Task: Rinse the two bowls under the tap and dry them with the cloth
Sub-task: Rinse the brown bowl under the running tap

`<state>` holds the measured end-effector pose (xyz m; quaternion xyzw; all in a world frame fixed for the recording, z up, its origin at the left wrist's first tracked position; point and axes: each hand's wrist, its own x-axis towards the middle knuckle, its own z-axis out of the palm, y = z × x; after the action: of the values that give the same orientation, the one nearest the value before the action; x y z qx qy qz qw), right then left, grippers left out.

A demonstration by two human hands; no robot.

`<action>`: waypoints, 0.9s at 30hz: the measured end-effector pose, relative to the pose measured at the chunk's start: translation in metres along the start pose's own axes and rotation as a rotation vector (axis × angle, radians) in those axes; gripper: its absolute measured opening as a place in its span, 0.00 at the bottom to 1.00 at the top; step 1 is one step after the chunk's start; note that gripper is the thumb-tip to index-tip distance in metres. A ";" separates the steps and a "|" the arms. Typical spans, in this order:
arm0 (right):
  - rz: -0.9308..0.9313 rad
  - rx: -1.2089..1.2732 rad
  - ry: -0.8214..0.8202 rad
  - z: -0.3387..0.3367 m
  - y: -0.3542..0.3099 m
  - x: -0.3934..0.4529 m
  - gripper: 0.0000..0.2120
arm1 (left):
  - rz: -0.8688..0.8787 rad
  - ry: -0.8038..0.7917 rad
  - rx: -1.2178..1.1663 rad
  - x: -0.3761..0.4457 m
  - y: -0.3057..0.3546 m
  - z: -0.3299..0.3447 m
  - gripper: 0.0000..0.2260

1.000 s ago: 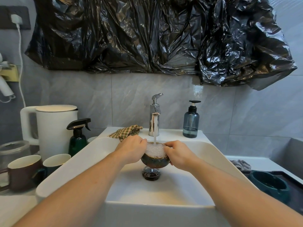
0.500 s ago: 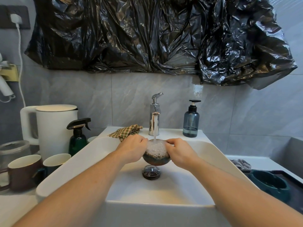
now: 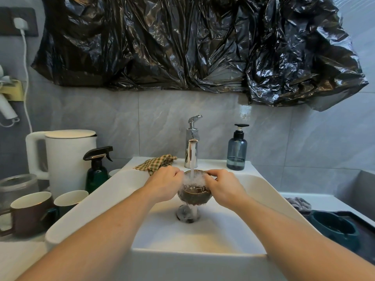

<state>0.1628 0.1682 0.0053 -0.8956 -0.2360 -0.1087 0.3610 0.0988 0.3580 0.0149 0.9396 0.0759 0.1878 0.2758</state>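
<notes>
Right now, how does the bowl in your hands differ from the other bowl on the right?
The brown bowl is held over the sink by the left hand and the right hand; the teal bowl rests untouched on a dark tray. The brown bowl is tilted under running water, which spills over its rim; the teal bowl sits upright, away from the tap. Both look like small, dark, glazed bowls.

Foaming water blurs the inside of the brown bowl (image 3: 194,196), and both hands cover its sides. The drain (image 3: 187,214) shows only through falling water. The green bowl (image 3: 334,229) is partly hidden by the right forearm. The brown mug (image 3: 28,212) and glass jar (image 3: 16,186) are cut by the left edge.
</notes>
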 end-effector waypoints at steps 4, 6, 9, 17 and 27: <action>0.000 0.007 0.014 0.000 0.001 0.000 0.17 | 0.003 -0.007 0.001 0.000 -0.002 0.000 0.17; 0.004 0.014 0.026 0.000 0.001 0.000 0.17 | 0.009 -0.010 0.002 0.000 -0.001 -0.001 0.17; 0.008 0.007 0.032 0.000 0.000 0.000 0.17 | 0.019 -0.012 0.001 -0.001 -0.001 -0.001 0.17; 0.016 0.002 0.061 -0.001 0.000 0.000 0.16 | 0.024 -0.016 0.005 -0.002 0.002 -0.003 0.17; 0.014 0.002 0.090 -0.004 -0.003 -0.002 0.14 | 0.009 -0.049 0.021 -0.002 0.004 -0.005 0.16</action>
<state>0.1595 0.1668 0.0096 -0.8911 -0.2134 -0.1462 0.3729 0.0953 0.3570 0.0204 0.9472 0.0669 0.1650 0.2667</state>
